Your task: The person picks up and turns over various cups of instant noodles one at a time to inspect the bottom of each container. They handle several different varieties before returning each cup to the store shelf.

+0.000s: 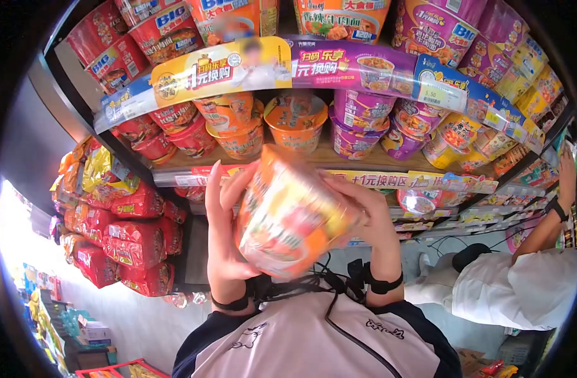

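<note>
An orange instant noodle bucket point(294, 220), tilted and slightly blurred, is held up in front of my chest between both hands. My left hand point(228, 223) presses its left side, fingers upward and thumb near the lower edge. Around the right side curls my right hand point(364, 205), with part of its fingers hidden behind the bucket. Just beyond, on the shelf, an orange noodle bowl point(295, 120) stands between stacked orange bowls point(235, 135) and stacked purple bowls point(357, 132).
Larger noodle buckets point(342, 19) fill the upper shelf, above a curved promotional strip point(364, 66). Red noodle packs point(134, 242) hang or stack at left. At right, another person point(518, 283) reaches toward the shelf. Dark cables point(329, 315) run over my shirt.
</note>
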A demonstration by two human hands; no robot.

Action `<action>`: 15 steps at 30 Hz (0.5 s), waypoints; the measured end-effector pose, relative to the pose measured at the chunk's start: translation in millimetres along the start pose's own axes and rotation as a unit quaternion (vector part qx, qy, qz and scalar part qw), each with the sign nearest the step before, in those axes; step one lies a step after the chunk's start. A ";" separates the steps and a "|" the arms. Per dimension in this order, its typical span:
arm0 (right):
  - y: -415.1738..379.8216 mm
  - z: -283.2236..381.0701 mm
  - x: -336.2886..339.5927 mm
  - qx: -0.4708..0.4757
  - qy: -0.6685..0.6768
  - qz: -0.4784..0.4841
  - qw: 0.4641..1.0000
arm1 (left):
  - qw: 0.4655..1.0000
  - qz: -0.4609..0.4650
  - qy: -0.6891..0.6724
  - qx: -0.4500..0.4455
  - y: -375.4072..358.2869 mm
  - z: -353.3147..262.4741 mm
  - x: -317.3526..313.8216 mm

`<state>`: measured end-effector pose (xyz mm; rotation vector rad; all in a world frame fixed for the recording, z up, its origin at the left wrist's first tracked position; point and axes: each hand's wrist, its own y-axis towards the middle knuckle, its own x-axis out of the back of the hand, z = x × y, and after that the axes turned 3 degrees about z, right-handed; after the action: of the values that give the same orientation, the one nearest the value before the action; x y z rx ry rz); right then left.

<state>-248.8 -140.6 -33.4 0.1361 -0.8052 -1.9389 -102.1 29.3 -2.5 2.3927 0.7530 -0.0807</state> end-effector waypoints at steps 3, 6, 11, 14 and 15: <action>-26.5 -39.1 7.3 -0.049 0.047 -0.021 0.998 | 0.996 0.064 -0.043 -0.037 4.1 5.9 2.1; -24.2 -69.6 6.4 -0.012 -0.016 -0.021 1.000 | 0.991 0.103 -0.009 -0.088 2.7 12.6 -5.7; -14.5 -72.7 0.3 -0.091 0.104 -0.080 0.987 | 0.982 0.143 0.034 -0.122 7.1 13.1 1.4; -14.6 -66.1 -5.0 -0.162 0.240 -0.152 0.945 | 0.983 0.154 0.047 -0.093 7.4 6.6 0.9; -16.6 -63.8 -5.1 -0.172 0.271 -0.176 0.930 | 0.983 0.156 0.050 -0.080 7.8 4.4 0.6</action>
<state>-232.0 -161.9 -93.7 0.6075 -0.0676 -2.1908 -96.9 22.0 -2.0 2.3409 0.4035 0.2214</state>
